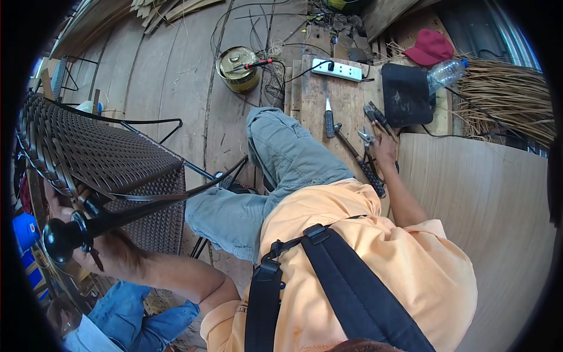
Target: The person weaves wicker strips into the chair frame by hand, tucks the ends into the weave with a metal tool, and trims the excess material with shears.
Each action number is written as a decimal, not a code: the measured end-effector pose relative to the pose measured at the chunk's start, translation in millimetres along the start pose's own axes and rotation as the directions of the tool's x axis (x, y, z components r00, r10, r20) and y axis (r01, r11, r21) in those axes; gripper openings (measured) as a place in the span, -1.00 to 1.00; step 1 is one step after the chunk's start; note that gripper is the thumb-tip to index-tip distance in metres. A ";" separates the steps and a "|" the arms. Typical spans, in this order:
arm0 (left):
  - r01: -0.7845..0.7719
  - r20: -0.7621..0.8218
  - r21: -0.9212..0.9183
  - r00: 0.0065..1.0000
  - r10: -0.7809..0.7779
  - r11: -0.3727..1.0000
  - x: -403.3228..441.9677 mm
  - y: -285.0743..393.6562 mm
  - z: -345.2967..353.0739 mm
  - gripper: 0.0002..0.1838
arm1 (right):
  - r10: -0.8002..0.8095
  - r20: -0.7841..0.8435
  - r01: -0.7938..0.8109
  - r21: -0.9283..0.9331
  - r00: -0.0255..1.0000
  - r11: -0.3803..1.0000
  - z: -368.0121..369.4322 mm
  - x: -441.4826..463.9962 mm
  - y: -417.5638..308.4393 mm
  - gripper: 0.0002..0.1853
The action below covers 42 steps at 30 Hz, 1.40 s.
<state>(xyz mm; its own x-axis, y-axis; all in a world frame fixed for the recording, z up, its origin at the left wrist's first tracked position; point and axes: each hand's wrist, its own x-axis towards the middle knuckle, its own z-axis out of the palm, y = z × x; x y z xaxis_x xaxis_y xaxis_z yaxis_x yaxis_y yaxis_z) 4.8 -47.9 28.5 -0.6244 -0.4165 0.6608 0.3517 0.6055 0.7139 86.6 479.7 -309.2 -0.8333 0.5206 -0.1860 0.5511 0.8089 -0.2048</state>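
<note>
A dark brown woven chair point(111, 135) with a black tubular frame stands tilted at the left. My left hand point(111, 252) is closed around its frame beside a round black knob point(63, 239); part of the fingers is hidden behind the tube. A loose brown weaving strip point(149, 196) runs along the frame. On the wooden board, my right hand point(385, 148) reaches over several tools, its fingers against a dark tool point(378, 115). Pliers point(366, 138) with silver jaws lie beside the fingers. Left of them are a hammer point(352, 149) and a black-handled knife point(329, 119).
A white power strip point(337, 69), dark pad point(406, 94), plastic bottle point(447, 73) and red cap point(430, 47) lie beyond the tools. A tin point(237, 70) carries a red-and-black tool point(257, 64). Rattan bundles point(504, 97) lie at right. Another person in blue trousers point(126, 314) sits lower left.
</note>
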 end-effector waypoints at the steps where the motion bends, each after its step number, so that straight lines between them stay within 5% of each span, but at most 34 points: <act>1: 0.008 -0.016 0.032 1.000 -0.007 0.999 -1.1 -2.1 2.0 -0.48 | -0.027 0.039 0.031 -0.093 0.999 0.995 -5.7 -11.2 -2.2 -0.62; 4: -0.024 -0.049 0.136 0.998 0.031 0.990 -7.1 -10.4 -3.0 -0.60 | -0.048 0.227 0.104 -0.239 0.973 0.966 -4.9 -32.2 -10.0 -0.55; 6: -0.046 0.000 -0.130 0.999 0.046 0.990 -12.1 -3.4 16.1 -0.70 | -0.189 0.200 0.220 -0.149 0.961 0.964 34.5 -22.1 26.0 -0.38; 8: -0.022 0.039 -0.400 0.998 0.041 0.916 -14.9 3.6 26.2 -0.75 | -0.056 0.261 0.127 -0.264 0.964 0.956 -8.1 -32.7 -17.3 -0.42; 11: -0.167 0.018 -0.473 0.980 0.199 0.865 -15.1 -13.5 38.4 -0.79 | -0.037 0.258 0.097 -0.226 0.965 0.969 -1.6 -22.7 -0.6 -0.33; 15: -0.231 0.015 -0.372 0.967 0.254 0.899 -19.5 -13.9 41.8 -0.83 | 0.028 0.280 -0.001 -0.097 0.959 0.995 -5.8 -12.9 28.4 -0.62; 17: -0.241 -0.015 -0.409 0.966 0.257 0.880 -16.4 -14.5 43.5 -0.84 | 0.034 0.545 -0.350 0.489 0.838 0.799 -48.2 -14.9 -0.8 -0.82; 18: -0.234 -0.030 -0.431 0.969 0.245 0.872 -16.6 -14.1 45.3 -0.81 | 0.071 0.554 -0.429 0.550 0.830 0.717 -88.7 -35.0 -66.4 -0.85; 22: -0.246 -0.064 -0.436 0.968 0.243 0.866 -20.2 -13.8 48.9 -0.74 | -0.442 0.683 -0.446 0.722 0.581 0.529 -207.9 -48.3 -206.2 -0.62; 23: -0.262 -0.071 -0.427 0.964 0.257 0.865 -19.6 -14.3 49.3 -0.74 | -0.618 0.606 -0.274 0.788 0.501 0.552 -233.5 -47.1 -231.1 -0.51; 24: -0.268 -0.063 -0.407 0.962 0.266 0.873 -17.8 -13.0 47.2 -0.73 | -0.681 0.456 -0.019 0.838 0.573 0.545 -261.5 -56.7 -266.2 -0.46; 25: -0.264 -0.049 -0.403 0.962 0.267 0.876 -16.8 -11.7 44.8 -0.73 | -0.833 0.300 0.481 0.704 0.466 0.522 -283.7 -44.5 -293.0 -0.44; 26: -0.255 -0.036 -0.399 0.964 0.263 0.881 -15.7 -10.7 42.0 -0.73 | -0.930 0.114 0.735 0.582 0.348 0.346 -301.6 -43.9 -314.9 -0.58; 27: -0.246 -0.024 -0.397 0.966 0.258 0.884 -14.8 -10.3 39.7 -0.73 | -0.927 -0.027 0.885 0.308 0.375 0.349 -317.0 -56.5 -338.7 -0.77; 28: -0.259 -0.035 -0.401 0.963 0.268 0.879 -13.8 -9.8 38.8 -0.74 | -0.952 -0.159 0.959 0.152 0.263 0.240 -329.6 -63.4 -359.2 -0.85; 31: -0.291 -0.036 -0.364 0.954 0.299 0.885 -13.0 -10.8 37.6 -0.72 | -0.956 -0.051 0.949 0.144 0.290 0.280 -364.4 -78.2 -392.4 -0.81; 34: -0.218 0.024 -0.425 0.968 0.251 0.879 -9.9 -3.2 27.5 -0.78 | -0.885 0.157 0.540 0.740 0.439 0.400 -366.0 -90.9 -388.5 -0.65; 36: -0.287 0.138 -0.410 0.919 0.370 0.865 5.6 10.6 0.5 -0.80 | -0.879 0.123 0.286 0.917 0.460 0.278 -349.6 -100.8 -369.6 -0.57; 38: -0.266 0.199 -0.512 0.888 0.414 0.816 11.5 6.3 -11.7 -0.69 | -0.872 0.144 0.051 0.981 0.468 0.189 -331.6 -103.7 -345.0 -0.46; 40: -0.159 0.194 -0.707 0.894 0.404 0.690 28.5 17.3 -27.8 -0.72 | -0.840 0.311 -0.204 0.948 0.445 0.243 -316.3 -102.3 -332.1 -0.43; 42: -0.334 0.297 -0.480 0.809 0.508 0.811 58.7 23.0 -31.1 -0.70 | -0.832 0.459 -0.428 0.849 0.312 0.309 -297.3 -100.4 -323.1 -0.40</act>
<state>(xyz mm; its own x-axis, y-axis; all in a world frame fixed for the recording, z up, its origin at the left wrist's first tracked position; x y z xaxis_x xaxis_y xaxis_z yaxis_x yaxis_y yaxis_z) -2.1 -79.6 91.0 -0.5330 0.1720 0.8284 0.8285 0.3048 0.4698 -20.8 247.3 61.3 -0.6979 -0.6361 -0.3291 0.5642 -0.2053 -0.7997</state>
